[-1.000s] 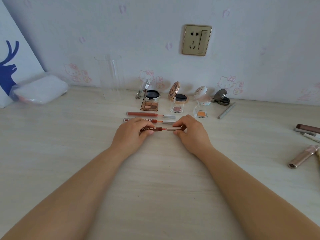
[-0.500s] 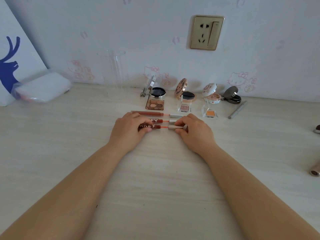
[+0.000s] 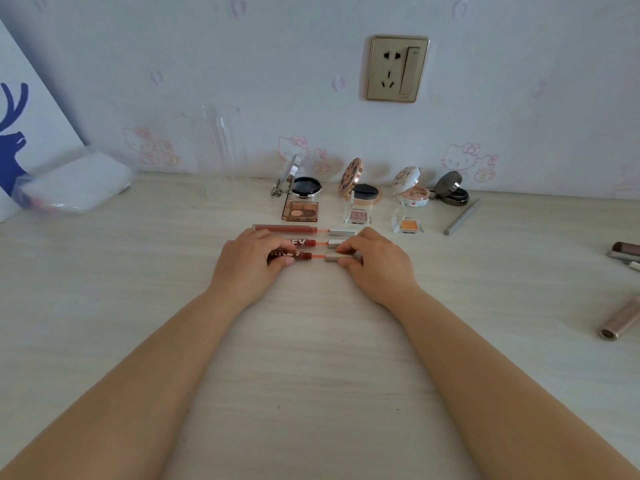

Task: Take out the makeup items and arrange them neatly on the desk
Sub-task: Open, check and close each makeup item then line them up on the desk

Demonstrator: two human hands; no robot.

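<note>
Pale woodgrain desk [image 3: 311, 375], both hands' fingers [image 3: 346, 261] pinching slim glossy lip-gloss tube [image 3: 308, 256], metallic cap [image 3: 334, 257]

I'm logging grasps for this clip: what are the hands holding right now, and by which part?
One lip gloss, the nearest of three: the left hand grips its dark lettered tube end, the right hand pinches its silver cap end.

A gold wall socket [image 3: 397, 68] sits on the cartoon-cat wallpaper [image 3: 460, 159]. A white board with a blue deer [image 3: 12, 133] leans at far left, a clear plastic pouch [image 3: 74, 183] lying beside it.
</note>
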